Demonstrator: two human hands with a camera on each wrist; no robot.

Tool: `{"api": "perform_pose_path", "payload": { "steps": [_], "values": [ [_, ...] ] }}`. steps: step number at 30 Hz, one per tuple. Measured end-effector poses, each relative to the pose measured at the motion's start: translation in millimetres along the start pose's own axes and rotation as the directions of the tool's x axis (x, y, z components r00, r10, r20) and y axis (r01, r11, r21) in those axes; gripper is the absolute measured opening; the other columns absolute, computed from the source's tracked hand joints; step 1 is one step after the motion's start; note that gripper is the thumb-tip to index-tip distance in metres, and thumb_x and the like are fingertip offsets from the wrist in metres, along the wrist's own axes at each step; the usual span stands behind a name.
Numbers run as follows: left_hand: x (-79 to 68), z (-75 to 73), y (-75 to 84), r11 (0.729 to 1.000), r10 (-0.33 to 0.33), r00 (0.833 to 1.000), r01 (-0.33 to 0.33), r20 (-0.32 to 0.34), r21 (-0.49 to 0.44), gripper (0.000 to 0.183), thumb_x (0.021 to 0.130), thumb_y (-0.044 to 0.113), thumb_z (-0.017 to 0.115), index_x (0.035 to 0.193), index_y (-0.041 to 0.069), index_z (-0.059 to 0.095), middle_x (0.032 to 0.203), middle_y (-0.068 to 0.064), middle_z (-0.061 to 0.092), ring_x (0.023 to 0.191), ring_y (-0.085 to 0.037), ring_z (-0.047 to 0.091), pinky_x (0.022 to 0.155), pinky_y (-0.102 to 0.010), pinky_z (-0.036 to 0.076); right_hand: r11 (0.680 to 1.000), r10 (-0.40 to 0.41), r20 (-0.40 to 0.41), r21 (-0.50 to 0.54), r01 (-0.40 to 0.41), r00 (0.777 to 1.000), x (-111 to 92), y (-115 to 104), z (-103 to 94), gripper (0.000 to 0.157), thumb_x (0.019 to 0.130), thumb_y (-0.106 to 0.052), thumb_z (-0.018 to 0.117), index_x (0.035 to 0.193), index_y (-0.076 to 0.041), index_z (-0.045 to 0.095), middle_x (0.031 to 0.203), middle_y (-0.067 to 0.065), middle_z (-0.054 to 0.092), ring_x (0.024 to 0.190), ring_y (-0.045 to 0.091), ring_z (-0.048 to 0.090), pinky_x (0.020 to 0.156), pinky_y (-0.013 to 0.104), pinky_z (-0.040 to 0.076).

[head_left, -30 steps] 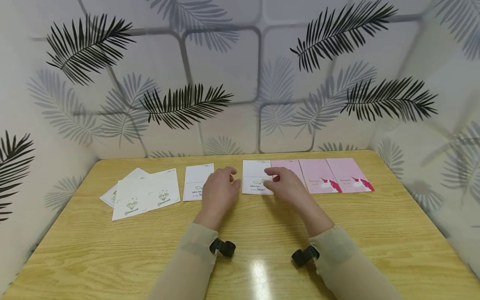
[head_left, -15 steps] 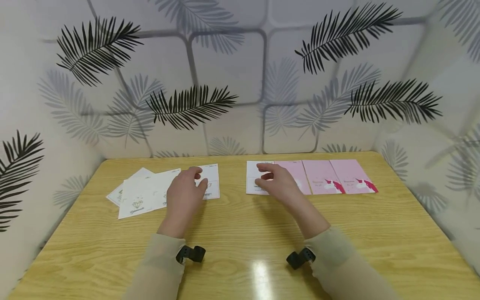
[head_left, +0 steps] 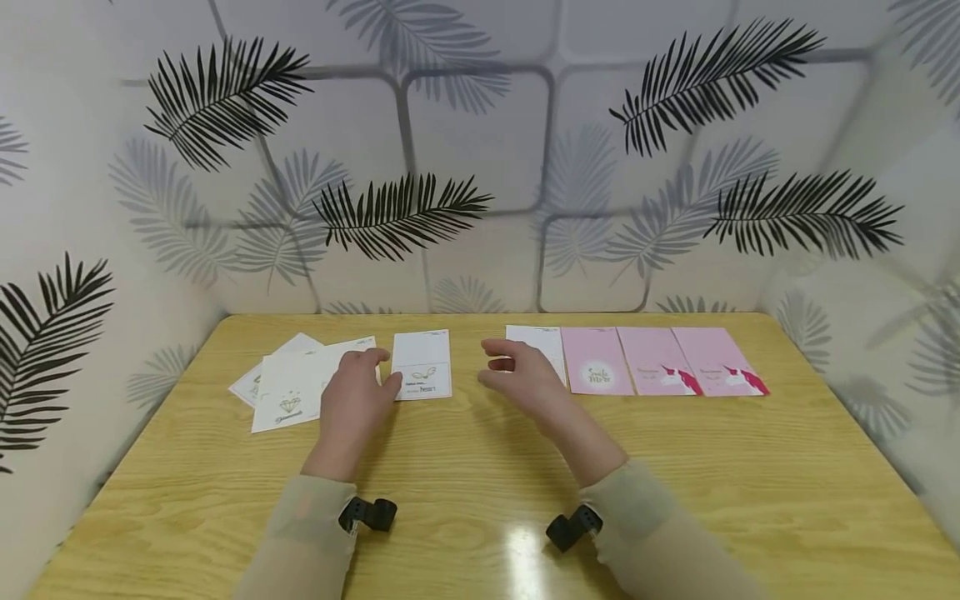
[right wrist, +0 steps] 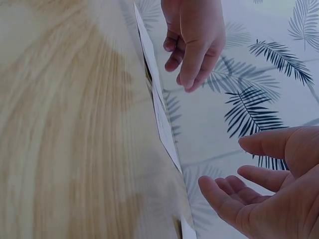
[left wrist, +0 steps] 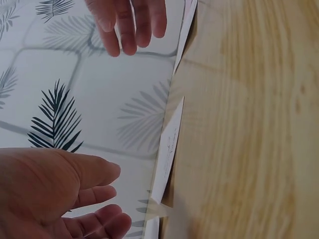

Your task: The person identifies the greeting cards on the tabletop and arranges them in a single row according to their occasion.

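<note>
My left hand hovers with loosely bent fingers between the cream diamond-print cards and a white card printed with gold wings and the word heart. Nothing is held in it; in the left wrist view its thumb and fingers stand apart. My right hand is also in the air, fingers spread and holding nothing, in front of a second white card that it partly covers. Right of that card lie a pink card with a white round print and two pink unicorn cards.
All the cards lie along the back of a wooden table. Another white card pokes out from under the cream ones at the left. Behind the table rises a leaf-patterned backdrop.
My left hand has moved left, off the white heart card. My right hand has shifted left too, uncovering the pink round-print card. The head view has turned slightly left.
</note>
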State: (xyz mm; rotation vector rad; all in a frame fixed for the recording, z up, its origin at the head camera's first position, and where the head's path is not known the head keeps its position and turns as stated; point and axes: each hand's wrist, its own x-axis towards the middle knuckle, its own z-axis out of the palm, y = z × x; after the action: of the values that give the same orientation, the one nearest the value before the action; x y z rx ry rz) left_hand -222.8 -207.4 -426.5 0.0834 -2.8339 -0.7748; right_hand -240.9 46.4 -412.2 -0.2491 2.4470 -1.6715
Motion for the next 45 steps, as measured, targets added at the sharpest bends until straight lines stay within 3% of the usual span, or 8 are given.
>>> {"api": "perform_pose_path", "payload": {
  "steps": [5, 10, 24, 35, 45],
  "values": [
    [1.2, 6.0, -3.9, 1.000, -0.005, 1.000, 0.004, 0.010, 0.015, 0.043, 0.105, 0.020, 0.073, 0.142, -0.003, 0.069, 0.130, -0.024, 0.071, 0.119, -0.047, 0.065, 0.094, -0.060, 0.056, 1.000, -0.011, 0.028, 0.025, 0.011, 1.000, 2.6, 0.2, 13.2, 0.057, 0.103, -0.012, 0.073, 0.157, -0.006, 0.060, 0.158, 0.015, 0.060, 0.142, 0.032, 0.059, 0.113, 0.052, 0.051],
    [0.9, 10.1, -5.7, 1.000, -0.008, 1.000, 0.007, 0.031, 0.024, 0.045, 0.104, 0.021, 0.074, 0.142, -0.003, 0.069, 0.122, -0.021, 0.072, 0.115, -0.046, 0.063, 0.092, -0.060, 0.054, 0.999, -0.004, 0.049, 0.053, 0.001, 0.999, 5.9, 4.7, 24.7, 0.056, 0.102, -0.010, 0.074, 0.156, -0.002, 0.060, 0.158, 0.017, 0.060, 0.144, 0.034, 0.058, 0.114, 0.051, 0.051],
    [2.8, 20.3, -9.2, 0.999, 0.000, 0.997, -0.004, 0.080, 0.050, 0.045, 0.102, 0.020, 0.076, 0.140, -0.003, 0.070, 0.115, -0.017, 0.070, 0.107, -0.042, 0.063, 0.090, -0.057, 0.054, 0.991, 0.063, 0.101, 0.115, -0.074, 0.993, 7.4, 9.6, 44.2, 0.058, 0.103, -0.010, 0.075, 0.158, -0.004, 0.059, 0.157, 0.022, 0.059, 0.148, 0.036, 0.054, 0.119, 0.053, 0.046],
    [4.1, 22.9, -10.1, 0.997, 0.019, 0.997, -0.024, 0.075, 0.071, 0.044, 0.102, 0.020, 0.078, 0.138, -0.004, 0.070, 0.119, -0.021, 0.070, 0.115, -0.047, 0.063, 0.096, -0.060, 0.054, 0.991, 0.041, 0.120, 0.124, -0.056, 0.992, 8.9, 7.9, 45.1, 0.056, 0.104, -0.013, 0.073, 0.158, -0.004, 0.059, 0.160, 0.023, 0.056, 0.151, 0.037, 0.052, 0.121, 0.052, 0.044],
    [3.2, 22.6, -9.2, 0.996, -0.015, 0.995, 0.006, 0.095, 0.093, 0.046, 0.104, 0.022, 0.078, 0.141, -0.004, 0.070, 0.137, -0.029, 0.064, 0.128, -0.050, 0.057, 0.104, -0.063, 0.051, 0.987, 0.012, 0.146, 0.157, -0.035, 0.989, 11.9, 7.8, 45.4, 0.059, 0.102, -0.012, 0.073, 0.159, -0.003, 0.058, 0.158, 0.024, 0.057, 0.148, 0.037, 0.054, 0.115, 0.048, 0.050]
  ]
}}
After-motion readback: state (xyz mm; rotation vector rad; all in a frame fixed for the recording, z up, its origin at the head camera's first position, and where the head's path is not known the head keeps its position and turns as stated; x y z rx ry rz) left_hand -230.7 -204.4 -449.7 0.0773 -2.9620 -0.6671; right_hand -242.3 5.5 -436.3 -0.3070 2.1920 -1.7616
